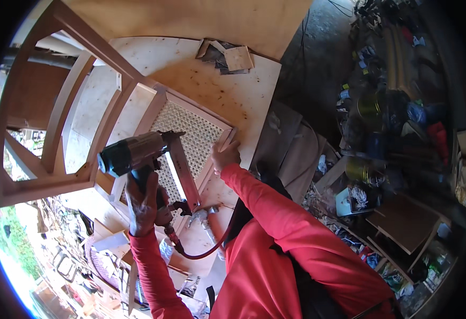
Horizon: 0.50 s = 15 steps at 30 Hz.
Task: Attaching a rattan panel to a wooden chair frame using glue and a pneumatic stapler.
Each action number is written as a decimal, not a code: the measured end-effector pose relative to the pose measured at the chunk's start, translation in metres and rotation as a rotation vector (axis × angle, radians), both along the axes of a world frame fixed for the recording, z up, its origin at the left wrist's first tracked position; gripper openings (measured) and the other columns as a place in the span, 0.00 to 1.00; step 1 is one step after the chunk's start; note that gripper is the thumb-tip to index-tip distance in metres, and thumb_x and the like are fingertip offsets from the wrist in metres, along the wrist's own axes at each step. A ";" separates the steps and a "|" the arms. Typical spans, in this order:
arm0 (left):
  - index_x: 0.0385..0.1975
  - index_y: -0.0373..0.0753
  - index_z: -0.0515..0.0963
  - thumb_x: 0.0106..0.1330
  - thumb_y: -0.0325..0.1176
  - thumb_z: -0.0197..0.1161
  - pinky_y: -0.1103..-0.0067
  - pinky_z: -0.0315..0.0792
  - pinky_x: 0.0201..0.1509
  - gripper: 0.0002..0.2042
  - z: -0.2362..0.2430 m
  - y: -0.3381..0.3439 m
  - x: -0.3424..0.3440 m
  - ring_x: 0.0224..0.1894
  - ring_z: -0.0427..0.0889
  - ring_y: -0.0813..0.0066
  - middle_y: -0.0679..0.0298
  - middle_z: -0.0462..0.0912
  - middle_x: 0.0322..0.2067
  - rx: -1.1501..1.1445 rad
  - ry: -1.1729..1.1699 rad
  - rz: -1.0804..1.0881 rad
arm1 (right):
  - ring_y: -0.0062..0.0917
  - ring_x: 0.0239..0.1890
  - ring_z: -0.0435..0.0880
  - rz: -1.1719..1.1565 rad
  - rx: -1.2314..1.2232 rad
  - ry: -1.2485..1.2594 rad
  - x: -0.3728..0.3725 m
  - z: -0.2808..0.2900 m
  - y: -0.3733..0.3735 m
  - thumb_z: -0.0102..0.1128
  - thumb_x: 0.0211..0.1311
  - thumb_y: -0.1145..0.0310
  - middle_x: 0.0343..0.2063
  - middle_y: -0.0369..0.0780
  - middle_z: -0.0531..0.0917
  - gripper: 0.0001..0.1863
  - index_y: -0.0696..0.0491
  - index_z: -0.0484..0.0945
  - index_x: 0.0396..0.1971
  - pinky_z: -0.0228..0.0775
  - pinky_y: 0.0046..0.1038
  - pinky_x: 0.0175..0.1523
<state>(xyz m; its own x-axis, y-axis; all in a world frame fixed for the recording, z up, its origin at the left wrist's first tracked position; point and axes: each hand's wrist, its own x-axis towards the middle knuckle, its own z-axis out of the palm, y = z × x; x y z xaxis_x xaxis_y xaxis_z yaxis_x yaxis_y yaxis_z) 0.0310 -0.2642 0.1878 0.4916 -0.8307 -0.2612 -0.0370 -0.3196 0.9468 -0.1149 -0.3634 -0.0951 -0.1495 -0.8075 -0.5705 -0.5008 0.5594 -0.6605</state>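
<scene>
My left hand (141,204) is wrapped around the handle of an air nail gun (132,153). The tool's long magazine (184,173) crosses over the woven cane panel (184,125) of a wooden chair frame (76,95). A red air hose (201,257) runs from the grip toward my body. My right hand (225,156) rests on the near right corner of the frame around the cane, fingers curled over its edge. A claw hammer (205,220) lies close to my body, below the magazine. The chair frame lies tilted on a plywood table (262,87).
Dark scraps with a small square wood piece (238,58) lie at the table's far side. A large plywood sheet (201,18) stands behind. Cluttered shelves with cans (368,105) line the right. Wood offcuts (110,239) crowd the lower left.
</scene>
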 end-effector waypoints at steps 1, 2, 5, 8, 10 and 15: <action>0.57 0.37 0.69 0.76 0.31 0.61 0.80 0.72 0.18 0.14 0.001 -0.006 0.001 0.18 0.79 0.78 0.63 0.79 0.33 0.010 -0.017 -0.032 | 0.42 0.17 0.86 0.019 -0.025 0.009 0.000 0.003 0.002 0.68 0.64 0.48 0.30 0.54 0.84 0.33 0.55 0.56 0.45 0.84 0.38 0.19; 0.57 0.37 0.69 0.76 0.31 0.61 0.80 0.71 0.18 0.14 0.000 -0.010 0.007 0.18 0.79 0.78 0.63 0.79 0.33 0.037 -0.017 -0.091 | 0.42 0.17 0.86 0.010 -0.021 0.006 0.001 0.006 0.002 0.68 0.64 0.48 0.30 0.54 0.84 0.33 0.55 0.56 0.45 0.84 0.38 0.19; 0.58 0.37 0.69 0.77 0.30 0.60 0.81 0.71 0.18 0.14 0.005 -0.039 0.001 0.18 0.78 0.79 0.63 0.78 0.33 0.070 -0.058 -0.182 | 0.49 0.30 0.89 -0.013 -0.007 -0.046 -0.002 0.006 0.000 0.70 0.61 0.49 0.37 0.56 0.82 0.34 0.55 0.57 0.46 0.86 0.42 0.29; 0.58 0.38 0.69 0.77 0.29 0.59 0.81 0.70 0.17 0.14 0.001 -0.047 -0.004 0.17 0.78 0.80 0.63 0.78 0.33 0.087 -0.071 -0.172 | 0.54 0.47 0.85 0.091 -0.542 0.274 -0.008 0.014 0.001 0.73 0.57 0.53 0.50 0.59 0.75 0.40 0.58 0.58 0.57 0.83 0.48 0.43; 0.58 0.37 0.69 0.77 0.29 0.59 0.81 0.70 0.17 0.14 0.000 -0.039 0.000 0.17 0.78 0.80 0.63 0.79 0.32 0.109 -0.072 -0.161 | 0.54 0.53 0.79 0.051 -0.522 -0.038 -0.013 0.044 0.000 0.75 0.52 0.57 0.55 0.55 0.67 0.50 0.55 0.54 0.70 0.77 0.49 0.52; 0.56 0.36 0.69 0.77 0.30 0.60 0.81 0.70 0.17 0.13 0.000 -0.049 -0.013 0.17 0.78 0.80 0.63 0.79 0.30 0.082 -0.046 -0.138 | 0.50 0.50 0.78 0.135 -0.496 -0.079 -0.024 0.040 -0.006 0.75 0.51 0.61 0.50 0.50 0.66 0.52 0.49 0.55 0.75 0.77 0.47 0.51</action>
